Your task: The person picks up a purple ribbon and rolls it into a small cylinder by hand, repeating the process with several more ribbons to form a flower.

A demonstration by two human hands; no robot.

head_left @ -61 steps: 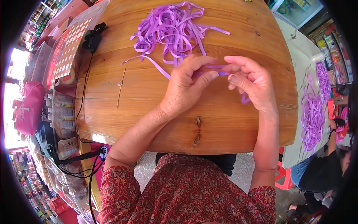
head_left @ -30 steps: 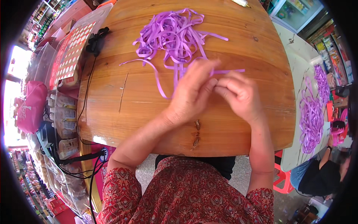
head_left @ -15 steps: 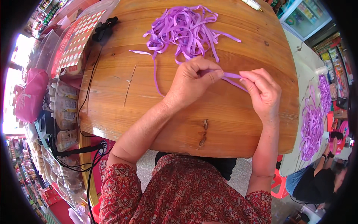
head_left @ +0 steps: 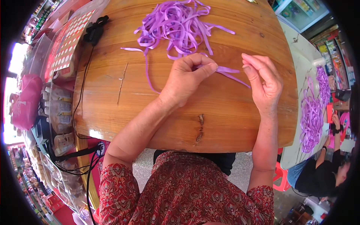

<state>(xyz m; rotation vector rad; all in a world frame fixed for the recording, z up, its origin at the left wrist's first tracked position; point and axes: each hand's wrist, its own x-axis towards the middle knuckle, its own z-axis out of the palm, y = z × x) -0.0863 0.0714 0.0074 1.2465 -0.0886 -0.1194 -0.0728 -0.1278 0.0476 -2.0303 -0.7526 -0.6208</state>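
A thin purple ribbon (head_left: 227, 70) is pinched between the thumb and fingers of my left hand (head_left: 189, 77), above the wooden table. One short end of it sticks out past the thumb, toward my right hand (head_left: 264, 80). There the thumb and index fingertips are apart, with nothing visible between them. A second strand slants down to the edge of the right thumb; whether other fingers hold it is hidden. Beyond my left hand lies a loose, tangled heap of purple ribbons (head_left: 172, 28). One strand loops down from the heap to my left wrist.
A thin twisted tie (head_left: 122, 82) lies on the wooden table (head_left: 168, 127). At left are a black cable (head_left: 83, 90), a dotted box (head_left: 71, 45) and clear containers (head_left: 62, 116). More ribbon piles (head_left: 312, 120) hang over a pale table at right, where another person (head_left: 318, 176) is.
My right fingertips have let go of the ribbon end and parted, leaving that end free. My left hand keeps its pinch. The whole view has shifted slightly.
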